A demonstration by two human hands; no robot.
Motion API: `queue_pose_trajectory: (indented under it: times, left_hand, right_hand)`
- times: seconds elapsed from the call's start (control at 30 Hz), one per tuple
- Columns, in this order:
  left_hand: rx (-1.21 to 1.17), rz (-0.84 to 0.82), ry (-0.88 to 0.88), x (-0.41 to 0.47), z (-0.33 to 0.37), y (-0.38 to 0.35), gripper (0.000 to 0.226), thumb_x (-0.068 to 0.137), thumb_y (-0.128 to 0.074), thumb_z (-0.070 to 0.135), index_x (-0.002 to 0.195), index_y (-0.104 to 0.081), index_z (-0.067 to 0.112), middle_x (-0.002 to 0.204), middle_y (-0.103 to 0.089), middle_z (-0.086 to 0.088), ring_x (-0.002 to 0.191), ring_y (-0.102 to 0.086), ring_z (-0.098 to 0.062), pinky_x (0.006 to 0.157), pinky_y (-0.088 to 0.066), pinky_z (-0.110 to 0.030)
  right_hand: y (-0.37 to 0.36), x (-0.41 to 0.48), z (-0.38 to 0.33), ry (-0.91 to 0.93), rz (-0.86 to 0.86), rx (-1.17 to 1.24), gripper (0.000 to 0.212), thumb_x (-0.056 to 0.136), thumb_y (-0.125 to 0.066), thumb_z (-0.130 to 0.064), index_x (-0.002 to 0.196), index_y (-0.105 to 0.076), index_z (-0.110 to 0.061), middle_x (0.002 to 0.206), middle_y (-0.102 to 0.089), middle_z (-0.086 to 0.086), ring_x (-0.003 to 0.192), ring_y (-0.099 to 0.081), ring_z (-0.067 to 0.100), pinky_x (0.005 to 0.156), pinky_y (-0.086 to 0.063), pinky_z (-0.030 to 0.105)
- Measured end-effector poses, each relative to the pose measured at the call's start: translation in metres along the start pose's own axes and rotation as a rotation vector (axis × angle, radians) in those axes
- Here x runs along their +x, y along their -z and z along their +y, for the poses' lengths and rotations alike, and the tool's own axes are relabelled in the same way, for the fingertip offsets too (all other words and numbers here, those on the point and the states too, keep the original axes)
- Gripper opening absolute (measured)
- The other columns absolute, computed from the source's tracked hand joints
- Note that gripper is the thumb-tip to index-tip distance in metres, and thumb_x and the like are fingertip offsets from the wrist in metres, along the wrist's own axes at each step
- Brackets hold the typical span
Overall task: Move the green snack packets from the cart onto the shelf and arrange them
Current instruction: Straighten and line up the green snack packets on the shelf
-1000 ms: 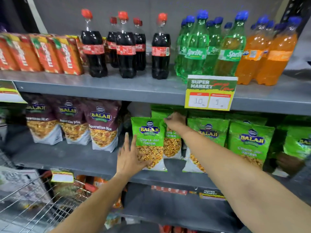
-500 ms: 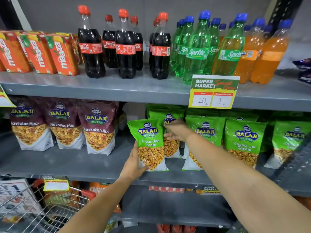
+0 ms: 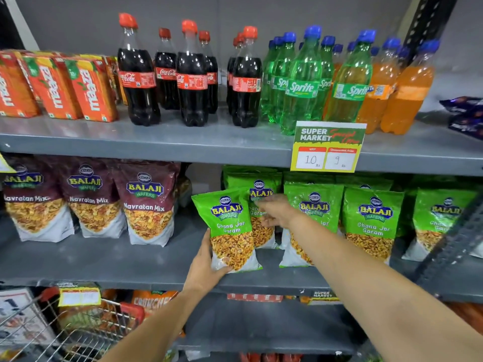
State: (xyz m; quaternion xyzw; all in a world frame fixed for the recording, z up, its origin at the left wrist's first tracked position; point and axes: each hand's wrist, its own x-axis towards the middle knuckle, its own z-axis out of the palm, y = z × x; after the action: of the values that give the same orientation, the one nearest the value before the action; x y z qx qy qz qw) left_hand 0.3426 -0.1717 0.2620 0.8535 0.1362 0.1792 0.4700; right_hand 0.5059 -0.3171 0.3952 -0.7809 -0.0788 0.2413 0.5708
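Note:
Several green Balaji "Chana Jor Garam" packets stand in a row on the grey middle shelf point(image 3: 130, 259). The leftmost front packet point(image 3: 228, 226) stands upright near the shelf's front edge, and my left hand point(image 3: 206, 267) grips its lower left corner. Just behind it is a second green packet point(image 3: 261, 231); my right hand point(image 3: 277, 211) rests on its front with fingers curled around its edge. More green packets point(image 3: 372, 220) continue to the right. The wire cart point(image 3: 78, 333) shows at the bottom left; I see no green packets inside it.
Maroon Navratan Mix packets point(image 3: 146, 205) stand left on the same shelf, with a bare gap between them and the green row. Cola, Sprite and orange bottles and Maaza cartons fill the top shelf. A price tag point(image 3: 328, 147) hangs from its edge. A dark upright post point(image 3: 449, 246) is at the right.
My left hand went from lying flat on the front green packet to gripping its lower corner. My right hand slid down from the top of the packet behind to its front.

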Motion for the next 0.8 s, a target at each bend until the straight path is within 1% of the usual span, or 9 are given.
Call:
queue_pose_trajectory:
  times: [0.07,0.17,0.27,0.37,0.53,0.6,0.63,0.73,0.8]
  left_hand:
    - [-0.01,-0.007,0.007,0.0,0.0,0.002,0.116,0.057,-0.085,0.033,0.143,-0.008,0.043,0.135,-0.05,0.016,0.121,-0.051,-0.008,0.095,-0.044,-0.028]
    - [-0.025,-0.007,0.01,-0.003,-0.003,0.003,0.113,0.056,-0.083,0.031,0.14,-0.01,0.05,0.13,-0.052,0.02,0.118,-0.051,-0.004,0.089,-0.042,-0.023]
    - [-0.058,0.002,0.017,-0.002,-0.004,0.002,0.111,0.06,-0.082,0.023,0.139,-0.011,0.053,0.135,-0.051,0.018,0.123,-0.05,-0.004,0.097,-0.043,-0.028]
    - [-0.053,-0.001,-0.011,0.008,0.001,-0.002,0.106,0.066,-0.078,0.012,0.141,-0.012,0.049,0.142,-0.046,0.017,0.129,-0.044,-0.003,0.102,-0.04,-0.029]
    - [-0.039,0.01,0.006,0.015,0.003,-0.016,0.095,0.064,-0.077,0.01,0.136,-0.026,0.043,0.129,-0.053,0.017,0.121,-0.049,-0.006,0.097,-0.039,-0.023]
    - [-0.06,-0.005,0.055,0.014,-0.002,-0.016,0.091,0.06,-0.082,0.022,0.132,-0.03,0.04,0.117,-0.057,0.02,0.11,-0.054,-0.003,0.087,-0.04,-0.017]
    - [-0.065,-0.022,0.094,0.013,-0.004,-0.016,0.091,0.057,-0.085,0.028,0.13,-0.032,0.037,0.112,-0.058,0.02,0.104,-0.056,-0.004,0.081,-0.041,-0.016]
    - [0.008,-0.085,0.186,0.016,-0.007,-0.015,0.083,0.055,-0.088,0.033,0.121,-0.038,0.025,0.103,-0.057,0.012,0.098,-0.056,-0.012,0.075,-0.04,-0.021]
    - [0.036,-0.103,0.193,0.02,-0.008,-0.014,0.081,0.057,-0.088,0.03,0.121,-0.04,0.022,0.102,-0.057,0.01,0.097,-0.055,-0.013,0.075,-0.04,-0.022]
  right_hand:
    - [-0.019,0.0,0.005,-0.013,-0.085,-0.012,0.019,0.089,-0.063,-0.022,0.104,-0.053,-0.016,0.092,-0.058,0.004,0.054,-0.056,0.013,0.041,-0.053,0.023]
    - [-0.038,0.004,0.019,0.05,-0.003,0.013,0.011,0.088,-0.063,-0.013,0.079,-0.057,-0.015,0.073,-0.058,0.002,0.04,-0.051,0.009,0.034,-0.045,0.018]
    - [-0.026,0.002,0.028,0.123,0.132,0.016,0.015,0.085,-0.065,-0.012,0.072,-0.06,-0.017,0.055,-0.055,0.002,0.028,-0.046,0.006,0.032,-0.038,0.016]
    - [-0.001,-0.006,0.04,0.191,0.173,0.019,0.016,0.087,-0.063,-0.011,0.073,-0.059,-0.019,0.055,-0.057,0.004,0.031,-0.05,0.008,0.034,-0.041,0.019]
    - [0.033,-0.002,0.027,0.285,0.235,0.186,0.005,0.09,-0.058,-0.009,0.086,-0.058,-0.012,0.084,-0.061,0.009,0.03,-0.05,0.006,0.031,-0.041,0.016]
    - [0.042,0.006,0.015,0.343,0.271,0.043,0.005,0.089,-0.06,-0.016,0.085,-0.057,-0.016,0.091,-0.06,0.005,0.033,-0.052,0.005,0.032,-0.04,0.016]
    - [0.044,0.008,0.008,0.356,0.246,-0.053,0.006,0.088,-0.062,-0.021,0.088,-0.057,-0.017,0.094,-0.059,0.002,0.037,-0.054,0.006,0.033,-0.041,0.017]
    - [0.034,0.013,-0.01,0.292,0.042,-0.233,0.039,0.087,-0.064,-0.029,0.121,-0.052,-0.015,0.104,-0.057,-0.001,0.053,-0.06,0.013,0.038,-0.045,0.017]
    - [0.024,0.016,-0.018,0.239,-0.024,-0.257,0.038,0.088,-0.063,-0.026,0.122,-0.052,-0.015,0.104,-0.059,0.0,0.058,-0.061,0.013,0.039,-0.046,0.019]
